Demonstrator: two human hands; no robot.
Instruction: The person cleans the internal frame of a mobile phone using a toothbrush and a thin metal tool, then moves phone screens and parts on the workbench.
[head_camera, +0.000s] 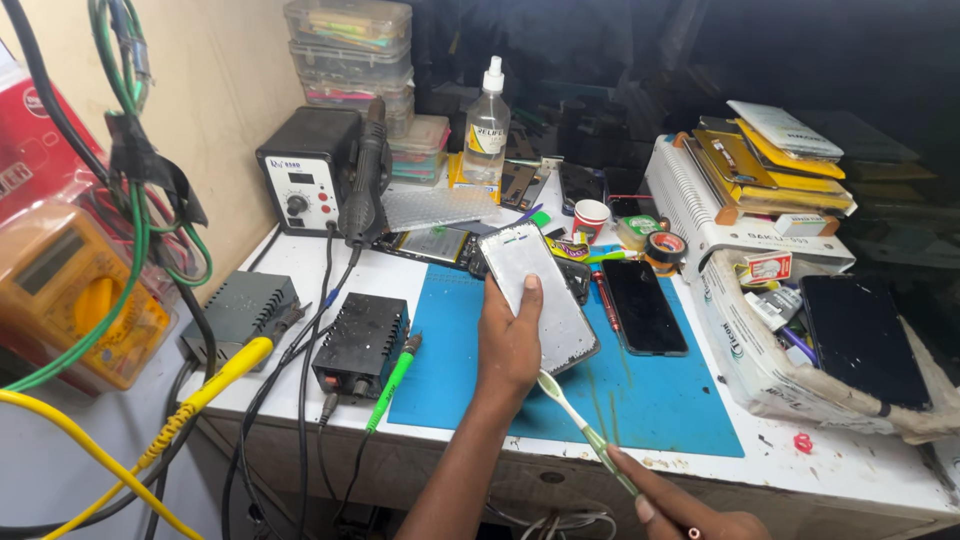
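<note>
So the left hand (508, 345) is sitting pretty much dead centre of the frame, its grip wrapping around a phone screen panel (537, 295) from underneath, thumb lying flat up the pale grey back of it, and the panel is tilting a bit above the blue mat (650, 395). The right hand (690, 512) is poking in at the bottom edge, right of centre, fingers pinching the handle end of a toothbrush (585, 428) with a white and green stem, and the brush head is pointing up and left, ending right at the lower edge of the panel, looks like it's touching but hard to call. Just right of the panel a dark phone (643, 306) is lying flat on the mat, screen up. Over in the left half of the counter (860, 465) a black power supply box (362, 342) is sitting just beside the mat, and behind it in the upper left a hot air station (305, 168) is standing with its wand hanging off the side. A clear spray bottle (486, 128) is standing near the top centre, and a white cardboard box (760, 350) full of odds and ends is taking up the right side.
</note>
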